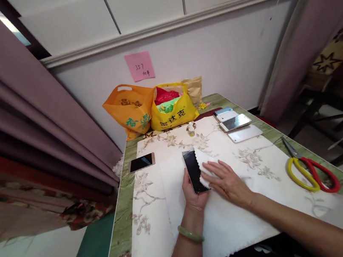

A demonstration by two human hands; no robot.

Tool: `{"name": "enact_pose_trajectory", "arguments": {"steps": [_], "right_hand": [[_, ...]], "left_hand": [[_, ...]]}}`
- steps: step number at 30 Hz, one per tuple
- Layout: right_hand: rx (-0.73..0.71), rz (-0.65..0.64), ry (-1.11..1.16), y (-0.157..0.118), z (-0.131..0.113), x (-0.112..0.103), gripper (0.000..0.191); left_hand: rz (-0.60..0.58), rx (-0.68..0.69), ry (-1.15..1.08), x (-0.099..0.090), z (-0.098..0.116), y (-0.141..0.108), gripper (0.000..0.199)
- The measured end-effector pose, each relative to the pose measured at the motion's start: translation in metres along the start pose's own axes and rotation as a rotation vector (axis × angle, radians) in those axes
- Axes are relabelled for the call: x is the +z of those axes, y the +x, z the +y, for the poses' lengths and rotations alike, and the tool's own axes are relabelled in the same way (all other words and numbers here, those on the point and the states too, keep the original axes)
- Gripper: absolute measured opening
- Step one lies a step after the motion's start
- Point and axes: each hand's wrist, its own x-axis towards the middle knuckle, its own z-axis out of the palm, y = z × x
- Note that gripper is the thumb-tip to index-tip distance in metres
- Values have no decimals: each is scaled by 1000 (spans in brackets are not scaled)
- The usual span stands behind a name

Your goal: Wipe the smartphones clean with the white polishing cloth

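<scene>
A dark-screened smartphone (193,172) rests in my left hand (194,191), whose fingers are closed around its lower left side and bottom. My right hand (226,179) holds a white cloth (204,162) with a scalloped edge against the phone's right side. The fingers of that hand stretch over the cloth, and its thumb is mostly hidden. Under both hands lies a larger white cloth sheet (231,227). At the phone's top edge a small clear strip (188,152) shows; what it is I cannot make out.
Another phone (142,162) lies at the left, and several more phones (235,122) lie at the back right. Red-and-yellow scissors (310,172) rest near the right edge. A small bottle (191,129), an orange bag (131,108) and a yellow bag (174,113) stand at the back.
</scene>
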Motion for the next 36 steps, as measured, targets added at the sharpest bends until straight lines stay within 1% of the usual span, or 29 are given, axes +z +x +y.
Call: {"name": "enact_pose_trajectory", "arguments": {"steps": [2,5,8,11,13,15,18,19,22,24,26,29,31,33,34,36], "right_hand": [[-45,-35,52,3,-6,-6,36],[-74,-72,185,19,-12,-10,28],[-112,-71,307,37,-16,-2,22],[-147,-63,383,53,-18,13,18],[-84,-21,394,65,-16,23,15],[34,43,368,78,-10,29,12],[209,130,290,96,1,32,4],[260,153,263,100,5,31,5],[393,233,173,100,12,28,13],[424,263,130,90,13,24,17],[378,224,152,72,9,19,20],[222,64,284,42,-2,7,21],[113,-58,350,29,-10,1,18],[28,-128,374,26,-16,-1,15],[-1,-139,377,29,-19,1,14],[-11,-110,366,42,-21,10,12]], "left_hand": [[28,7,7,1,2,-2,33],[50,-32,22,2,5,-5,39],[38,-37,12,0,7,-6,42],[3,-64,-5,-5,8,-3,37],[-2,-44,-34,-6,7,1,31],[-3,1,-64,-4,6,5,26],[-30,9,-43,4,4,7,26],[-35,5,-24,6,3,7,28],[-34,3,20,9,0,4,30],[-40,5,24,9,-1,2,31],[-46,4,12,8,-1,1,33],[-27,22,-6,6,-1,-1,36],[-1,47,0,4,0,-1,36],[22,36,12,2,0,-2,37],[33,15,11,2,1,-2,39],[51,-11,-16,0,2,-1,39]]}}
